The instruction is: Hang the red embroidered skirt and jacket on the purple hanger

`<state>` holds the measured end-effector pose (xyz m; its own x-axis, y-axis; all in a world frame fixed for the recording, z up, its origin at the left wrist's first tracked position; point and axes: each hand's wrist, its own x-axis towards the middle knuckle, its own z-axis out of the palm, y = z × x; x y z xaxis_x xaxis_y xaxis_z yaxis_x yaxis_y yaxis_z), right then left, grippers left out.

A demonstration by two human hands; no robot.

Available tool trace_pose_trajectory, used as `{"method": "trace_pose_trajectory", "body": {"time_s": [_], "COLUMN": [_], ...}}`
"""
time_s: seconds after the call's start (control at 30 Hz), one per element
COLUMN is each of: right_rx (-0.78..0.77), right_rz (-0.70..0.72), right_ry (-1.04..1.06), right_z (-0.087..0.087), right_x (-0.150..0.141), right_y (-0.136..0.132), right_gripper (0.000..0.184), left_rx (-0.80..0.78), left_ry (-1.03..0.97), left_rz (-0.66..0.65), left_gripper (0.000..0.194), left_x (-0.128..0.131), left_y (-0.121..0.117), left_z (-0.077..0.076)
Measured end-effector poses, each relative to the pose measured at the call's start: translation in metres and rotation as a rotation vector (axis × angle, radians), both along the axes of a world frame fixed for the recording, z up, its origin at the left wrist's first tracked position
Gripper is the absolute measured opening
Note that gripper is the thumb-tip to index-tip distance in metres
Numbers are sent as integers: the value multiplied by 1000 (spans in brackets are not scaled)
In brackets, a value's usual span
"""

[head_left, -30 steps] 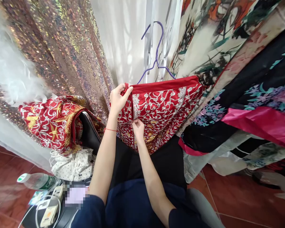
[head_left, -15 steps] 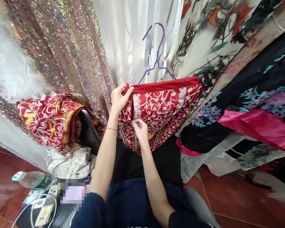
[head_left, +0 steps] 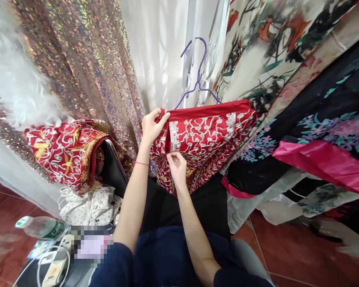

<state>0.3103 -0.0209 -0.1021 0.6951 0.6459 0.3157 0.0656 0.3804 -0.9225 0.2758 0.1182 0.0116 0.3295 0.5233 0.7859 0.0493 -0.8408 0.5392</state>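
Note:
A red skirt (head_left: 203,131) with silver and gold embroidery and a plain red waistband is spread in front of me, above my lap. My left hand (head_left: 153,126) grips the waistband at its left end, thumb over the fabric. A narrow slit runs down the skirt from there. At the slit's lower end my right hand (head_left: 177,165) pinches the edge with thumb and forefinger; any small part between the fingertips is too small to make out. A purple hanger (head_left: 198,81) rises behind the waistband, its lower part hidden by the skirt.
To the left lies another red embroidered garment (head_left: 60,155) beside a black case-like object and a dotted white cloth (head_left: 88,205). A plastic bottle (head_left: 42,228) and a power strip (head_left: 55,273) with white cable are nearer. Sequinned fabric (head_left: 98,59) and printed garments (head_left: 266,52) hang around.
The view has shifted slightly, so the skirt and hanger sit a little lower in the picture. Both hands keep the same hold on the skirt.

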Motion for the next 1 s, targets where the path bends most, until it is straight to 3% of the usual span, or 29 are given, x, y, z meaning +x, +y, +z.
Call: {"method": "trace_pose_trajectory", "body": {"time_s": [0.3,0.57,1.0], "right_rx": [101,19,140], "right_rz": [147,88,114], "right_ry": [59,115,106], "right_z": [2,6,1], "right_x": [7,3,7], "right_y": [-7,-11,-8], "right_gripper": [21,22,24], "left_rx": [17,-4,6], "left_ry": [10,-10,-13], "left_rz": [13,-16,-16], "left_gripper": [31,30,31], "left_x": [0,-3,-1], "left_y": [-1,-4,-3], "left_z": [1,3,1]}}
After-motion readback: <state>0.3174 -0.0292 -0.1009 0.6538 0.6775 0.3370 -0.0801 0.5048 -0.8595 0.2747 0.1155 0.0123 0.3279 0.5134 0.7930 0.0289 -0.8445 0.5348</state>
